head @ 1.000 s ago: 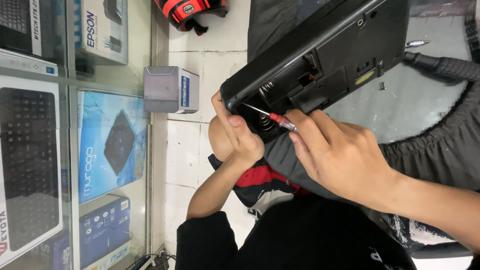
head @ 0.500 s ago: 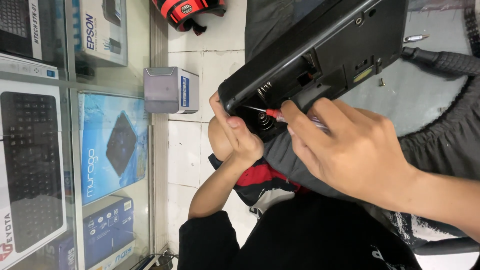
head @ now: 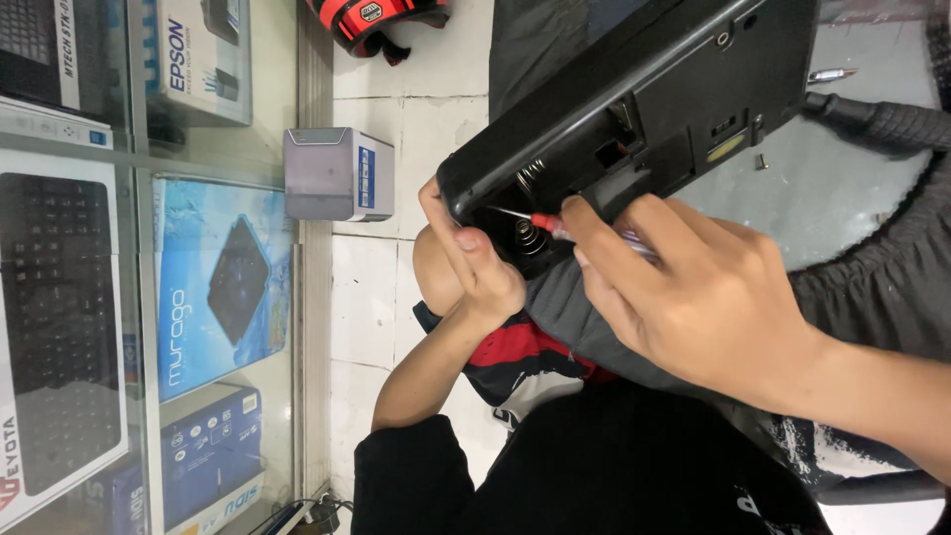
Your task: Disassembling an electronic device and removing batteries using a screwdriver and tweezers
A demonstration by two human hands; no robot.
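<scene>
A black box-shaped device lies across my lap with its open battery compartment and coil springs facing me. My left hand grips the device's end, thumb beside the compartment. My right hand holds a thin screwdriver with a red collar. Its metal tip points into the compartment near my left fingers. The screwdriver handle is mostly hidden under my right fingers.
A loose screw and a metal bit lie on the grey surface beyond the device, next to a thick black cable. A small grey box stands on the tiled floor by a glass display case of boxed goods. A red helmet lies further off.
My right hand has slid closer over the device, covering more of the screwdriver. The tip stays in the compartment and my left hand keeps its grip.
</scene>
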